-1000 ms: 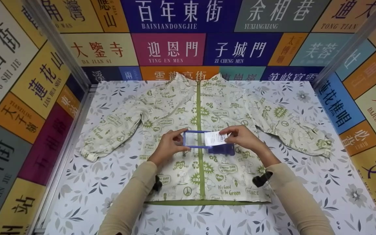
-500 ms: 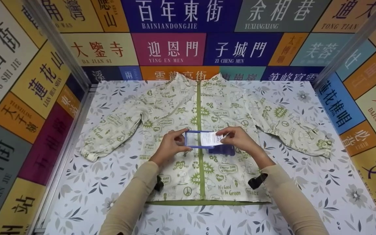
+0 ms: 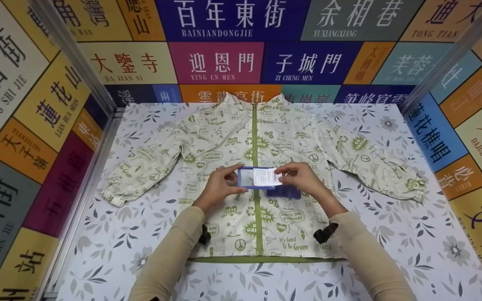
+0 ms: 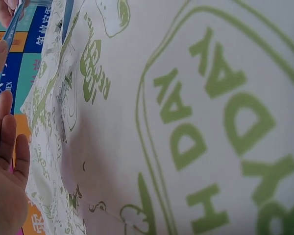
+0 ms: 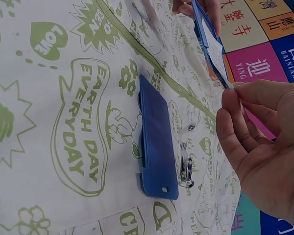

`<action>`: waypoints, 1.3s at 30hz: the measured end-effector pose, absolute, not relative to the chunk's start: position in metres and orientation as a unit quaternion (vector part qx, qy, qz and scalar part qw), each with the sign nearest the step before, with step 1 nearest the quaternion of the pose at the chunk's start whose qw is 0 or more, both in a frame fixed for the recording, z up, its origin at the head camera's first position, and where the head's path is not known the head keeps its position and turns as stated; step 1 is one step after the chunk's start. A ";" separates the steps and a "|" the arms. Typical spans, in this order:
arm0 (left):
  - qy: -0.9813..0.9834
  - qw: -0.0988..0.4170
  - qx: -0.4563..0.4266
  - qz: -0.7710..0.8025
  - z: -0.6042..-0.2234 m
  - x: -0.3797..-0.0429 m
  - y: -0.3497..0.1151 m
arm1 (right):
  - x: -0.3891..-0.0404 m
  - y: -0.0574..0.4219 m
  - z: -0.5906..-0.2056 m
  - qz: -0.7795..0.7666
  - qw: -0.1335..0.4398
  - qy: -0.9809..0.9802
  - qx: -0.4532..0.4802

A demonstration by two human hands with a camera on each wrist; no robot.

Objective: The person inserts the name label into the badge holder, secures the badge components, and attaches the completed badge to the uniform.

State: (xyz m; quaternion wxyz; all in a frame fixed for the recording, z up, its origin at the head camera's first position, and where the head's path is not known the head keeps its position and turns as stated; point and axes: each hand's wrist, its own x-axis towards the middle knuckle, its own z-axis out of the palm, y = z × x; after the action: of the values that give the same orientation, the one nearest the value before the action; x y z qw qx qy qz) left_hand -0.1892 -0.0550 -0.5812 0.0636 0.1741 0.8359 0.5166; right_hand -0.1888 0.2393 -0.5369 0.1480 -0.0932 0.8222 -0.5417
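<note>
My left hand [image 3: 219, 187] grips a blue-framed clear card holder [image 3: 247, 177] by its left end, thumb below and fingers above. A white printed card [image 3: 264, 177] lies partway in the holder's right side. The right hand [image 3: 304, 179] pinches that card's outer end between thumb and fingers, seen close in the right wrist view. Beneath them a flat blue plate [image 5: 159, 142] with a small slot at one end lies on a spread-out jacket [image 3: 232, 228]. The jacket is cream with green print and a green centre strip. In the left wrist view the card holder shows only edge-on.
A small metal clip [image 5: 186, 169] rests on the jacket beside the blue plate. The jacket's sleeves spread left and right over a white leaf-patterned table [image 3: 437, 242]. Panels with street names [image 3: 220, 62] wall the table at the back and both sides.
My right hand has moved left with the card, which now covers more of the holder's window. The left hand and holder have shifted very slightly right. The blue plate stays put.
</note>
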 end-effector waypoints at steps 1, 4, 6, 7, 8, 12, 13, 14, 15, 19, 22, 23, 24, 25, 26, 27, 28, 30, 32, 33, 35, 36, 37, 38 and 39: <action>0.837 0.062 0.172 0.516 -0.581 -0.189 -0.054 | -0.189 0.238 -0.537 -0.544 0.145 0.821 -0.092; 0.835 0.057 0.169 0.520 -0.582 -0.190 -0.053 | -0.189 0.234 -0.537 -0.556 0.143 0.815 -0.083; 0.833 0.057 0.170 0.524 -0.582 -0.190 -0.052 | -0.190 0.232 -0.537 -0.563 0.147 0.810 -0.079; 0.831 0.057 0.170 0.526 -0.582 -0.190 -0.052 | -0.190 0.231 -0.537 -0.563 0.149 0.809 -0.077; 0.831 0.057 0.171 0.527 -0.582 -0.190 -0.051 | -0.190 0.230 -0.537 -0.564 0.151 0.808 -0.074; 0.831 0.059 0.173 0.526 -0.581 -0.189 -0.050 | -0.187 0.226 -0.528 -0.561 0.154 0.811 -0.071; 0.831 0.059 0.172 0.525 -0.580 -0.189 -0.050 | -0.185 0.224 -0.524 -0.558 0.154 0.813 -0.070; 0.831 0.060 0.172 0.526 -0.580 -0.189 -0.050 | -0.184 0.222 -0.519 -0.556 0.154 0.814 -0.069; 0.830 0.059 0.172 0.527 -0.580 -0.189 -0.050 | -0.183 0.221 -0.518 -0.555 0.151 0.815 -0.075; 0.832 0.061 0.172 0.524 -0.579 -0.189 -0.049 | -0.184 0.221 -0.523 -0.545 0.138 0.822 -0.087; 0.835 0.060 0.169 0.520 -0.578 -0.188 -0.048 | -0.188 0.222 -0.533 -0.539 0.128 0.828 -0.087; 0.836 0.059 0.168 0.519 -0.578 -0.188 -0.047 | -0.189 0.221 -0.533 -0.536 0.126 0.831 -0.083; 0.837 0.058 0.167 0.518 -0.578 -0.188 -0.047 | -0.189 0.221 -0.533 -0.533 0.125 0.833 -0.080; 0.838 0.058 0.166 0.516 -0.578 -0.187 -0.047 | -0.189 0.220 -0.534 -0.531 0.124 0.835 -0.077; 0.839 0.056 0.167 0.515 -0.578 -0.187 -0.047 | -0.189 0.219 -0.534 -0.528 0.124 0.837 -0.074; 0.841 0.055 0.168 0.512 -0.579 -0.186 -0.047 | -0.189 0.218 -0.533 -0.524 0.123 0.840 -0.072; 0.842 0.053 0.170 0.509 -0.579 -0.186 -0.046 | -0.189 0.217 -0.533 -0.522 0.122 0.841 -0.069; 0.845 0.052 0.169 0.504 -0.579 -0.186 -0.046 | -0.189 0.215 -0.533 -0.518 0.120 0.845 -0.063; 0.847 0.049 0.169 0.501 -0.580 -0.186 -0.045 | -0.188 0.214 -0.533 -0.514 0.117 0.848 -0.061; 0.848 0.047 0.167 0.501 -0.580 -0.186 -0.045 | -0.188 0.214 -0.533 -0.513 0.116 0.849 -0.059; 0.849 0.046 0.164 0.500 -0.580 -0.186 -0.044 | -0.188 0.213 -0.533 -0.513 0.115 0.848 -0.056; 0.850 0.046 0.162 0.500 -0.580 -0.187 -0.044 | -0.188 0.212 -0.533 -0.516 0.116 0.847 -0.055; 0.850 0.046 0.161 0.500 -0.580 -0.187 -0.044 | -0.188 0.212 -0.534 -0.517 0.116 0.846 -0.055; 0.851 0.046 0.159 0.499 -0.580 -0.187 -0.043 | -0.188 0.211 -0.534 -0.516 0.115 0.847 -0.057; 0.851 0.047 0.157 0.499 -0.580 -0.187 -0.043 | -0.189 0.211 -0.534 -0.518 0.114 0.846 -0.056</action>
State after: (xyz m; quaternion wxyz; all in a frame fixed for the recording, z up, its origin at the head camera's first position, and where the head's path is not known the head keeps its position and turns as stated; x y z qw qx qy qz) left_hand -0.1871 -0.0432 -0.5805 0.0469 0.1571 0.8510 0.4989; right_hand -0.1885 0.2109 -0.5340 0.1143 -0.0558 0.8458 -0.5182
